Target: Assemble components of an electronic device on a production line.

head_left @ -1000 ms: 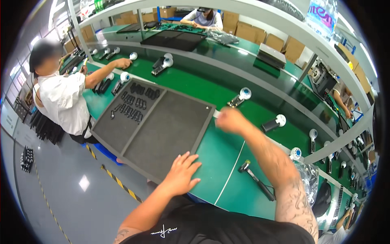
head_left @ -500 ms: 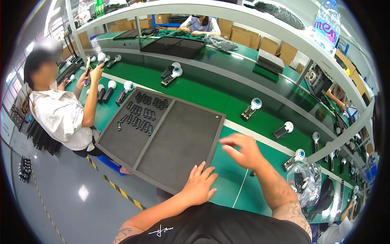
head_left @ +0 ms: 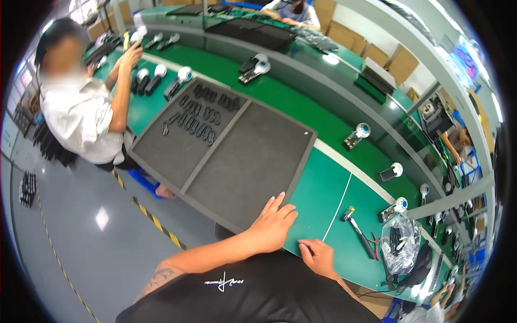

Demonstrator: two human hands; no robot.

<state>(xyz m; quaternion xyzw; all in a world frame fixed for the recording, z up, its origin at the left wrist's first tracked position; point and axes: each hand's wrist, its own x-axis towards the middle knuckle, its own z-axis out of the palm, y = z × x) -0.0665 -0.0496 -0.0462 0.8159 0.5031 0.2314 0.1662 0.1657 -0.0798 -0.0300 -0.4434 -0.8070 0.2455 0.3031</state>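
Observation:
A dark grey foam tray with two compartments lies on the green bench. Its left compartment holds several small black plastic parts in rows; the right one shows only bare grey lining. My left hand rests open on the tray's near right corner, fingers stretched out over the rim. Beside it, at the bench's front edge, my right hand has its fingers curled closed, and nothing shows in them. To the right lie a hammer with a yellow end and red-handled pliers, both apart from my hands.
A green conveyor behind the tray carries several white-headed handheld devices. A clear plastic bag with dark contents sits at the right. A co-worker in a white shirt stands at the left. A grey metal frame rises at the right.
My right hand has come down and back from beside the tray's right edge to the bench's front edge, its fingers curling. The view has shifted, uncovering the hammer and pliers. My left hand stays at the tray.

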